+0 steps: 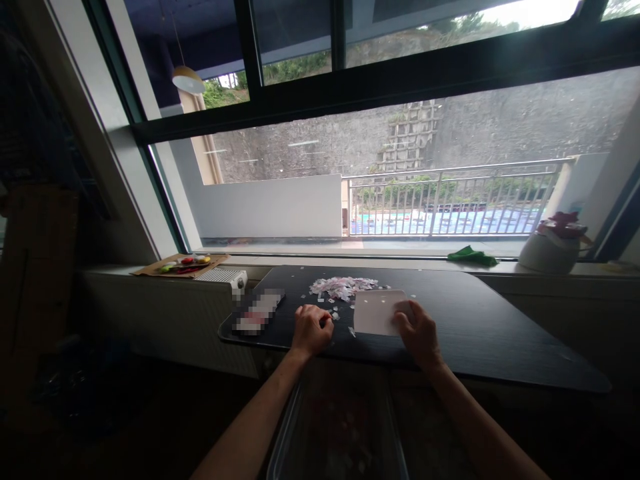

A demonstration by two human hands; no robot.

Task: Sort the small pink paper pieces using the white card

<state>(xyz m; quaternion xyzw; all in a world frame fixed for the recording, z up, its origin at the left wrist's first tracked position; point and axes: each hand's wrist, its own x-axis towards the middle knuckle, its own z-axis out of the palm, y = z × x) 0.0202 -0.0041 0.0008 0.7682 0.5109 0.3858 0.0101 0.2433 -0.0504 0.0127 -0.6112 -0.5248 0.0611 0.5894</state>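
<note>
My right hand [419, 332] grips the right edge of a pale, flat rectangular sheet [376, 312], thumb on top, just above the dark table [465, 313]. A few small white bits lie on the sheet. Beyond it, a heap of small white and pinkish scraps [340, 287] is spread on the table, with loose pieces scattered around. Left of the sheet, near the table's front edge, my left hand [311, 329] is closed with its fingers curled in. Whatever may be inside those fingers is hidden.
Below the table's front edge stands a clear plastic bin [397, 443] with dim scraps inside. A blurred-out flat object [260, 311] lies at the table's left. On the sill are a green cloth [471, 256], a white pot-like figure [550, 250] and cardboard [150, 268] with colourful items.
</note>
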